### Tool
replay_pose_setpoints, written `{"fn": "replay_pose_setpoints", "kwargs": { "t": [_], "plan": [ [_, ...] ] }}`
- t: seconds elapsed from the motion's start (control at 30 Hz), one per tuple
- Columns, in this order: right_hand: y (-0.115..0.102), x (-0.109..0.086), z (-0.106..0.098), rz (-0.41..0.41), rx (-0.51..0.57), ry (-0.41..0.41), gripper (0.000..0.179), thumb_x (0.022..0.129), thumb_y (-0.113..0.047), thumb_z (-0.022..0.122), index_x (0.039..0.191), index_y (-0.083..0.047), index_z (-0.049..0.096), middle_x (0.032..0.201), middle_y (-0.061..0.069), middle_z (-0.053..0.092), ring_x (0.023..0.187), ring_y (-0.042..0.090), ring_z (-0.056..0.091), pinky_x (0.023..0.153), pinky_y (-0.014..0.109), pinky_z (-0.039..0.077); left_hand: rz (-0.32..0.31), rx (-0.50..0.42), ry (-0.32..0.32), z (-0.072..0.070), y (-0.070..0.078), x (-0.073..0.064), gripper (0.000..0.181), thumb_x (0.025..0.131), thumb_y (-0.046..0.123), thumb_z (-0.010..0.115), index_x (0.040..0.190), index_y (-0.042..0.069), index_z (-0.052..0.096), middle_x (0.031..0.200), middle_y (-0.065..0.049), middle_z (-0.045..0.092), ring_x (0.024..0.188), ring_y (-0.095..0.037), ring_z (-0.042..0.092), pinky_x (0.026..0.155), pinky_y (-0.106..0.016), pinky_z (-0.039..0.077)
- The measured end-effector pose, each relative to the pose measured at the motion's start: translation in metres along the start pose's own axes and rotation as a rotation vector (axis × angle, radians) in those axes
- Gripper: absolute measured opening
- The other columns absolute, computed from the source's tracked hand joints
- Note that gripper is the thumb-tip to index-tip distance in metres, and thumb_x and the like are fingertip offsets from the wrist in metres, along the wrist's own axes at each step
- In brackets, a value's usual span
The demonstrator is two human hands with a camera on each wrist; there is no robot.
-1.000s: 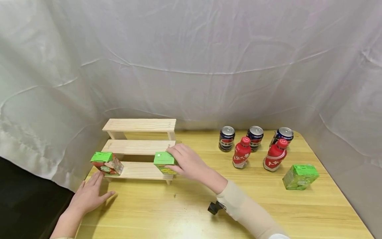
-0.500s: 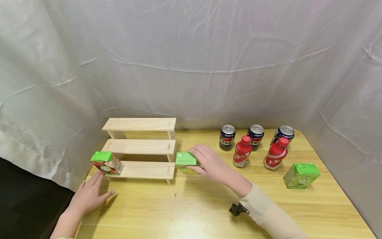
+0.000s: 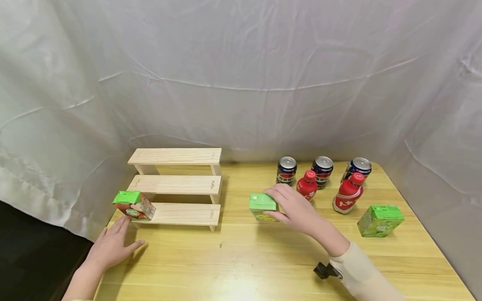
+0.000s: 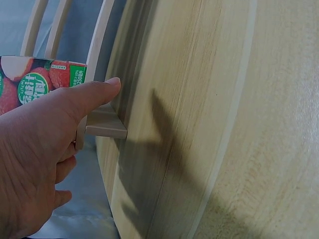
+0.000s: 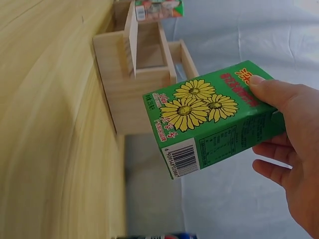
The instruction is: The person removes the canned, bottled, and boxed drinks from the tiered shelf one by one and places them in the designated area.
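My right hand [image 3: 295,209] pinches a green drink carton [image 3: 262,202] by its top end, above the table between the shelf and the bottles. Yellow flowers show on this carton [image 5: 209,117] in the right wrist view, with the thumb on its front and the other fingers behind. At the left, my left hand [image 3: 113,244] lies with straight fingers at the front of a three-step wooden shelf [image 3: 184,214]. Its fingertips are by a red lychee drink carton [image 3: 134,206] with a green top, which stands on the lowest step; whether they touch is unclear.
Several drinks stand on the right of the table: dark blue cans [image 3: 287,169] at the back, red bottles [image 3: 347,194] before them, and another green carton [image 3: 380,221] near the right edge. Grey cloth [image 3: 248,83] hangs behind and beside the table.
My right hand has carried the green flower carton rightward, from the right end of the lowest step to over the table. The left hand and the red carton have stayed put.
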State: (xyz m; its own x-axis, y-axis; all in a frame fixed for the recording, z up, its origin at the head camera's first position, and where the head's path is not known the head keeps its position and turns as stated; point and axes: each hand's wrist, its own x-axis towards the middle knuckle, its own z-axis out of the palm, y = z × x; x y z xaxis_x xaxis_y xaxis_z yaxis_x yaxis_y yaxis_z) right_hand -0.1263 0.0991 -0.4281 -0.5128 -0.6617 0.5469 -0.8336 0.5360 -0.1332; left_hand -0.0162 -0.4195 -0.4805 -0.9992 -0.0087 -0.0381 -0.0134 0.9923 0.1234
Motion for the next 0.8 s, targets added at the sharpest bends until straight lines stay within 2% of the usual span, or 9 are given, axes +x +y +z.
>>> {"fn": "replay_pose_setpoints", "kwargs": {
  "t": [0.17, 0.4, 0.63, 0.8],
  "plan": [
    [0.008, -0.020, -0.008, 0.042, 0.022, 0.007, 0.049, 0.089, -0.042, 0.069, 0.123, -0.009, 0.060, 0.116, 0.004, 0.061, 0.109, 0.020, 0.057, 0.093, 0.040, 0.052, 0.000, 0.003, -0.001, 0.000, 0.001, 0.000, 0.101, 0.087, 0.061, 0.059, 0.144, -0.017, 0.029, 0.148, -0.039, 0.029, 0.137, -0.053, 0.029, 0.107, -0.074, 0.021],
    [0.018, -0.050, -0.018, 0.078, 0.028, 0.001, 0.049, 0.082, -0.031, 0.077, 0.123, -0.009, 0.060, 0.116, 0.004, 0.060, 0.110, 0.019, 0.054, 0.092, 0.042, 0.052, -0.002, 0.007, -0.006, -0.001, 0.001, 0.000, 0.102, 0.087, 0.062, 0.059, 0.144, -0.016, 0.029, 0.148, -0.039, 0.029, 0.137, -0.053, 0.029, 0.107, -0.074, 0.021],
    [0.028, -0.073, -0.027, 0.107, -0.038, 0.005, 0.053, 0.078, -0.028, 0.080, 0.124, -0.010, 0.061, 0.117, 0.002, 0.061, 0.108, 0.017, 0.058, 0.091, 0.039, 0.052, -0.003, 0.002, -0.005, -0.001, 0.001, -0.001, 0.102, 0.087, 0.063, 0.059, 0.144, -0.017, 0.029, 0.149, -0.039, 0.028, 0.137, -0.053, 0.028, 0.107, -0.074, 0.021],
    [0.034, -0.090, -0.030, 0.151, -0.068, 0.023, 0.053, 0.076, -0.026, 0.081, 0.122, -0.010, 0.062, 0.113, 0.001, 0.062, 0.106, 0.017, 0.057, 0.091, 0.034, 0.047, -0.008, -0.003, -0.010, 0.000, 0.002, -0.001, 0.102, 0.087, 0.061, 0.059, 0.145, -0.017, 0.028, 0.149, -0.039, 0.027, 0.138, -0.053, 0.028, 0.108, -0.073, 0.020]
  ]
}}
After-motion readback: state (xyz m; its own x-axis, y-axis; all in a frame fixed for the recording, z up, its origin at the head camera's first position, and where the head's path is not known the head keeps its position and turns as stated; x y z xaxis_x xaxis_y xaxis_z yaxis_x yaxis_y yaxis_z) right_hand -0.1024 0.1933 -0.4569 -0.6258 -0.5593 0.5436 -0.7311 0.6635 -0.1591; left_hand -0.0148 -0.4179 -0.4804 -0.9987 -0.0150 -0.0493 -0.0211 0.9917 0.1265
